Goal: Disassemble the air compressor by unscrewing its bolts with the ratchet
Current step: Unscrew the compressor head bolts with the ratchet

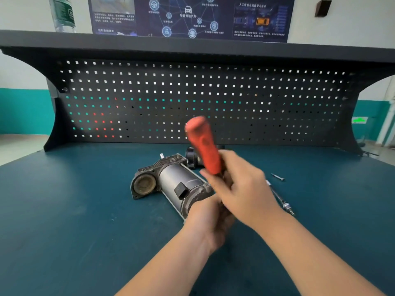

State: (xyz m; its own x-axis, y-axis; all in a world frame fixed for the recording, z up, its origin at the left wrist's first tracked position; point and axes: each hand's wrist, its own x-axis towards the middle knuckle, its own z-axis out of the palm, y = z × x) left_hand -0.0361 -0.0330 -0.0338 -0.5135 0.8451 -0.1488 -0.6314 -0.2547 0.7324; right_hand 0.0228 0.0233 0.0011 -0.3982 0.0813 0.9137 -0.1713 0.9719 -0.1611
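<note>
Centrally, on the dark green bench top (64, 210), I see the air compressor (171, 184) lying on its side before the pegboard (192, 99). My right hand (241, 189) curls round the blurred, red-handled ratchet (204, 144) at the compressor's near end; my left hand (209, 218) grips that end from below. Two loose bolts (280, 197) lie just right.

Ratchet (204, 144) blurred; head end hidden behind right hand (239, 186). Left hand (208, 218) fingers hidden under right hand (grip cannot tell). Near end of air compressor (171, 182) covered by hands. Water bottle (62, 13) and poster (190, 16) cut off at top edge.
</note>
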